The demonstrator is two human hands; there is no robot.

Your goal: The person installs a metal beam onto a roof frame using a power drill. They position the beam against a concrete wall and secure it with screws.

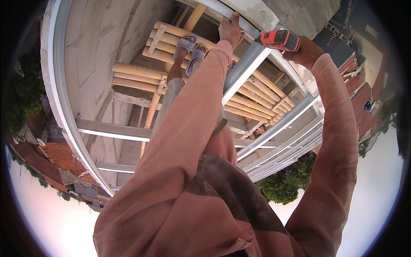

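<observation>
"What was in the hands?"

"The right hand point(306, 52) had its fingers curled around a drill point(280, 40), most of its grip hidden by the palm. The left hand point(231, 32) lay at a rail point(248, 26), index finger stretched out; whether the other fingers gripped the edge, I couldn't tell."

"And the materials?"

"The rail was smooth grey metal, a long channel. A thicker beam point(246, 70), square-edged and shiny, met it just beside the drill. Below were bamboo poles point(180, 40), round, yellowish and lashed into rough platforms, with pale blue sandals point(186, 43) standing on them. The wall point(100, 51) was grey block, blotched and scraped; a corrugated sheet point(306, 17) lay beyond the drill. The sleeves point(184, 124) were pink, finely ribbed cloth."

"Any writing?"

"If the drill bore lettering, it was too small to make out."

"How did the drill look?"

"Stubby and rounded, bright red with black panels. It was held sideways at the upper right, its nose toward the joint of rail and beam. I couldn't tell whether the tip touched metal."
</observation>
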